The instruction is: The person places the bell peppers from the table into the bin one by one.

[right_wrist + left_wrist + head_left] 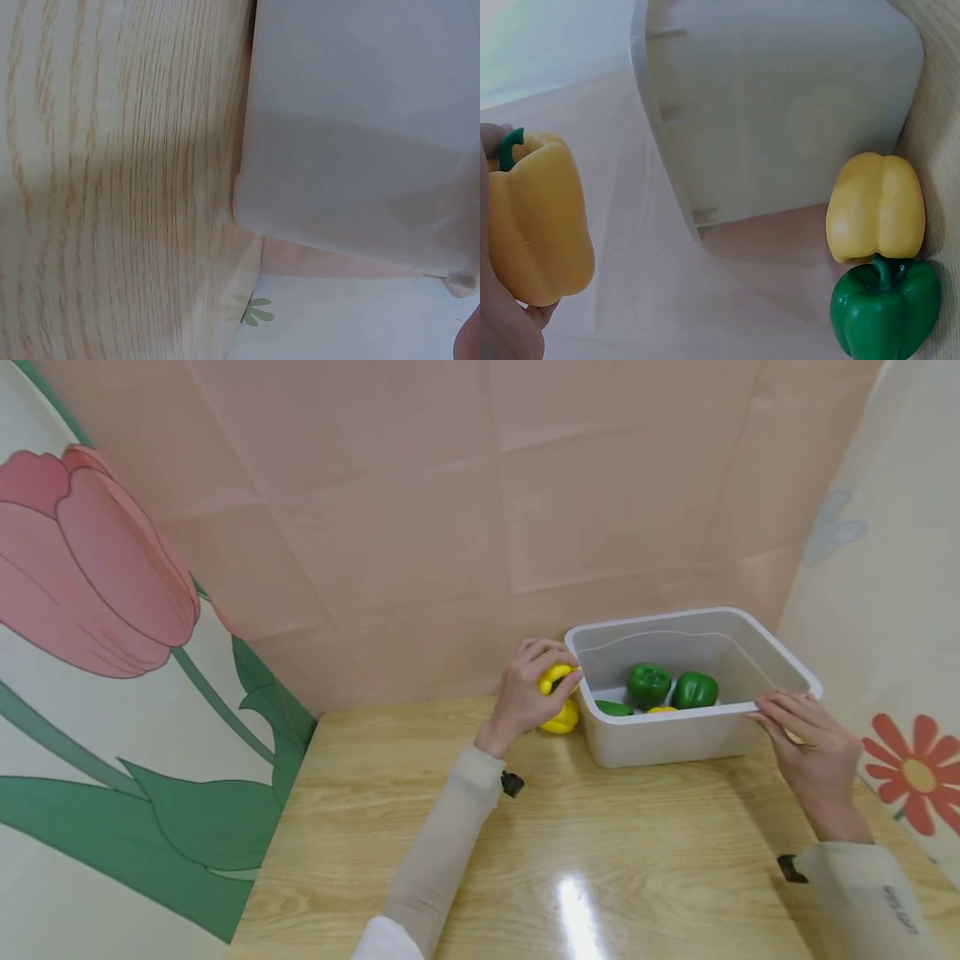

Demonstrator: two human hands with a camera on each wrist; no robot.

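Note:
A yellow bell pepper [553, 677] with a green stem, clearest in the left wrist view, is held by my left hand [521, 689] at the left end of a pale grey plastic bin [675, 739]. Below it, on the table beside the bin, lies a second yellow bell pepper [876, 208]. A green bell pepper [885, 315] touches that one, hidden in the head view. My right hand [817, 752] grips the bin's rim at the near right corner, thumb outside. Inside the bin are two green bell peppers [648, 685], plus part of another green one [615, 708] and a yellow sliver [662, 709].
The wooden table [420, 777] meets a pink-covered wall [412, 568] just behind the bin. Side panels with a printed tulip [120, 560] and a red flower [917, 774] stand at left and right.

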